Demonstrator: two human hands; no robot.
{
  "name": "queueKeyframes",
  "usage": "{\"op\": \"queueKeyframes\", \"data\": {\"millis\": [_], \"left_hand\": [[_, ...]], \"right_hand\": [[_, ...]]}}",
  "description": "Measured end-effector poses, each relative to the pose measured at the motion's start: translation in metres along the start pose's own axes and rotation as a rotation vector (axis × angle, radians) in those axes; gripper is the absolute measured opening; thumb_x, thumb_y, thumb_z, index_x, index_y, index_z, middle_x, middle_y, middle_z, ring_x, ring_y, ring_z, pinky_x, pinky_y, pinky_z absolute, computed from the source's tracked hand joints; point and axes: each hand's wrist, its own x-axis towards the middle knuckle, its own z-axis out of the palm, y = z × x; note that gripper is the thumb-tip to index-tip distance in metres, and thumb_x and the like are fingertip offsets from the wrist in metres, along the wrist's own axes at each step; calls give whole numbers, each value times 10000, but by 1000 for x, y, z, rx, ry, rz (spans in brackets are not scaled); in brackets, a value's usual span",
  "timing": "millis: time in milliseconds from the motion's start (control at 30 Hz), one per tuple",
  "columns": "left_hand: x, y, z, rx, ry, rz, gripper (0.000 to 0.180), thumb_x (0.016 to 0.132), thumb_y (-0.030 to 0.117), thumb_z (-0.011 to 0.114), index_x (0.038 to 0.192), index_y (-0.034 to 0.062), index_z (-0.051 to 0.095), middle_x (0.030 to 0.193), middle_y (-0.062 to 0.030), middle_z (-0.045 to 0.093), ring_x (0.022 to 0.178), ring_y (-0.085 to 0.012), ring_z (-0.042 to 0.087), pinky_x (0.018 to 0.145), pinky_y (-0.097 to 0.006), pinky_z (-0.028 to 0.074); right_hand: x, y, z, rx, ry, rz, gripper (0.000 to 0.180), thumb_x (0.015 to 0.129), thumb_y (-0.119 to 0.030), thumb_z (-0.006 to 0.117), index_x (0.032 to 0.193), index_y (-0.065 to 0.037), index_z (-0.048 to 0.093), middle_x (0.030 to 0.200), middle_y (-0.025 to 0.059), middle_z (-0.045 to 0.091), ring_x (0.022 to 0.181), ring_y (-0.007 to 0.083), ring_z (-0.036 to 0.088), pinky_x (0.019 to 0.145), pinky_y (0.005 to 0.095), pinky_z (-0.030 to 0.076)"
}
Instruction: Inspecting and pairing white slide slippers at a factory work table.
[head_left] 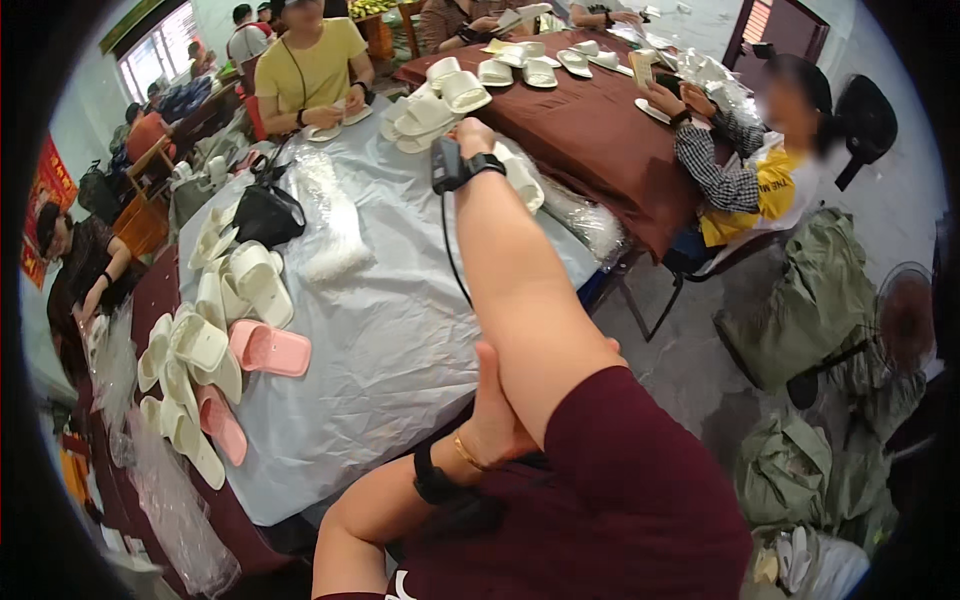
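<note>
My right arm stretches far forward across the table. My right hand [474, 133] is at the edge of a heap of white slippers [424, 116]; its fingers point away and are hidden, so I cannot see whether it grips one. My left hand [492, 418] is wrapped around my right arm [535, 300] near the elbow. Closer to me on the left lie more white slippers [200, 340] in an uneven row. Two pink slippers sit among them: one pink slipper [272, 348] on its side of the row, another pink slipper [222, 425] nearer the edge.
Grey plastic sheeting [360, 400] covers my table. Clear wrap [330, 225] and a black bag [268, 212] lie on it. A brown-covered table [590, 140] adjoins, bearing more slippers. People work across from me and at the right. Green sacks [800, 300] stand on the right floor.
</note>
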Motion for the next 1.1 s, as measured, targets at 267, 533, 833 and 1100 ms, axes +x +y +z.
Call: {"op": "queueKeyframes", "data": {"millis": [267,533,833,1100], "left_hand": [[-51,7,0,652,-232,-682,975,777,618,630,1422,-12,257,1436,-137,354,1309,-242,348,1094,-383,275],[-58,11,-30,680,-253,-809,751,821,222,678,1414,-13,282,1420,-122,381,1284,-207,375,1071,-345,301],[-26,-44,-34,1006,-748,-751,512,775,90,574,1274,3,502,1296,-125,536,1193,-224,486,975,-324,394],[-42,-13,-64,1479,-668,-565,293,906,292,593,930,6,651,1034,-174,623,921,-323,578,815,-372,450]], "right_hand": [[20,17,-39,-567,112,-177,250,730,-105,534,840,77,667,852,249,670,733,320,680,665,403,522],[-12,26,-109,-1106,572,-226,456,807,-242,552,1199,-15,497,1278,192,483,1209,325,454,957,430,418],[15,36,-145,-954,337,84,497,785,-288,585,1202,-19,560,1310,155,512,1226,297,466,1023,421,366],[55,52,-173,-1722,-227,-581,359,719,-270,622,927,17,680,943,186,682,870,242,665,755,351,504]]}}
